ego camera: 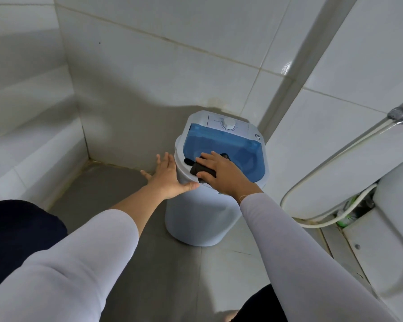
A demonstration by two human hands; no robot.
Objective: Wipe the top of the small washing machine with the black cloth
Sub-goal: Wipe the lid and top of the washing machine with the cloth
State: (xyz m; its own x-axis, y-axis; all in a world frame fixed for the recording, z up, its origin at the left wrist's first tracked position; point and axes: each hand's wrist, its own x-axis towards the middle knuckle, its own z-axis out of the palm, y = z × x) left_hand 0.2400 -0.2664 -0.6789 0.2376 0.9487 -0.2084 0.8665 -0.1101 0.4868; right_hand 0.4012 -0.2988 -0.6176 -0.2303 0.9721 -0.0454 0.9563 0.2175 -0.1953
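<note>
**Tiled bathroom corner**

White glossy wall tiles [149, 54] meet in a corner at far left, with discoloured grout along their foot. The floor [116, 196] is grey tile, in shadow at the far side. At right a white hose [312, 182] loops down from a metal fitting [399, 116], beside a white toilet [396, 217]. Light glints on the right wall.

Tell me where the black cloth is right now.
In the head view, the black cloth lies under the right hand on the washing machine top's near-left edge, beside the blue lid.
</note>
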